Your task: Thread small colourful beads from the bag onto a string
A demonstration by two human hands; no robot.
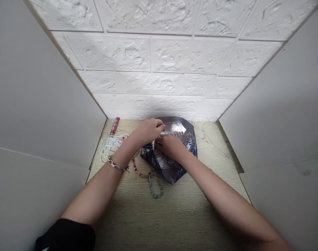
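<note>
White embossed brick panels are backing the pale wooden tabletop [174,216]. At its far middle, the person's left hand [148,129] is pinching the rim of a crinkled silver-blue foil bag [171,172]. The right hand [169,144] is curling at the bag's mouth, its grip unclear. Judging by this, a lifted, taut rim is serving best.

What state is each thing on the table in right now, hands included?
foil bag, lying flat, mouth open
left hand, fingers pinched at the bag's rim
right hand, resting on the bag, grip hidden
white bead strand, loose, left of the bag
red bead strand, loose, partly under the left wrist
green bead strand, looped, in front of the bag
red tube, lying on its side
</note>
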